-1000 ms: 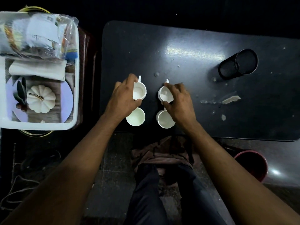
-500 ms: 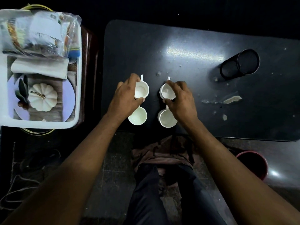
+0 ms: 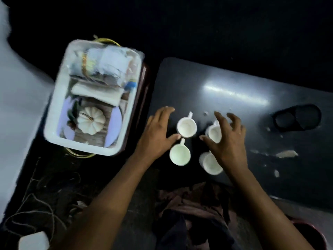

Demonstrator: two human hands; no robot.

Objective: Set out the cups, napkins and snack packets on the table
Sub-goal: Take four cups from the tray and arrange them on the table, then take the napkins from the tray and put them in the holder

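Now you're looking down on the dark, glossy worktop (image 3: 234,83), scuffed and flecked with pale chips. Off its left edge the white plastic bin (image 3: 54,123) is sitting on a stand, well apart from your fingers. That's where the next things are lying: clear crinkly snack packets (image 3: 108,64) at the far end, a folded white napkin stack (image 3: 97,92) just this side of them with its long axis running across the bin, and a ribbed white pumpkin ornament (image 3: 91,122) nearest you. Your left hand (image 3: 156,134) is the nearer one, with the bin lying to its left. Four small white glazed cups (image 3: 186,127) are already standing upright in a tight two-by-two near the front edge. Both hands are hovering spread and empty. The left is flat beside the cups, its thumb close to the far-left cup. Your right hand (image 3: 227,139) is arching loosely over the right pair, gripping nothing.
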